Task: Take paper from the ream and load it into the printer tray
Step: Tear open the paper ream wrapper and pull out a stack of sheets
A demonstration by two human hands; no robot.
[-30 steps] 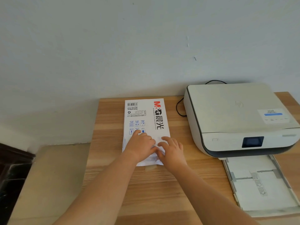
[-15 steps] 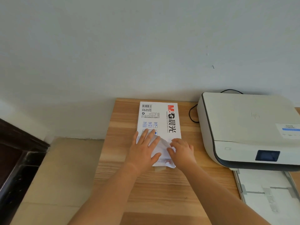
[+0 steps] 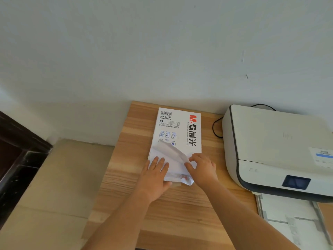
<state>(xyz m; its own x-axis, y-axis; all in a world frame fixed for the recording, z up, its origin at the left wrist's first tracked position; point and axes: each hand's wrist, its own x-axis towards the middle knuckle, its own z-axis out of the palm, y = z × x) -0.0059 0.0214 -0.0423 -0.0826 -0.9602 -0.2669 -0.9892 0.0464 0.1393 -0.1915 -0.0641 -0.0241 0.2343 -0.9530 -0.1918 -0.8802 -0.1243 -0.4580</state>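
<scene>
A white wrapped ream of paper (image 3: 178,127) with red and black print lies on the wooden table (image 3: 180,213), its near end torn open. A loose wrapper flap (image 3: 171,152) is folded back over the pack. My left hand (image 3: 155,177) lies flat on the near left part of the ream, fingers spread. My right hand (image 3: 202,168) pinches the flap's right edge at the open end. To the right stands the white printer (image 3: 277,145), with its pulled-out paper tray (image 3: 295,221) at the lower right.
A black cable (image 3: 216,129) loops between the ream and the printer. The table's left edge drops to a beige floor (image 3: 54,186). A dark piece of furniture (image 3: 16,159) stands at the far left. A pale wall rises right behind the table.
The wrapper flap has been lifted and folded further back over the ream. My left hand has slid toward me to the near left corner. The view has shifted left.
</scene>
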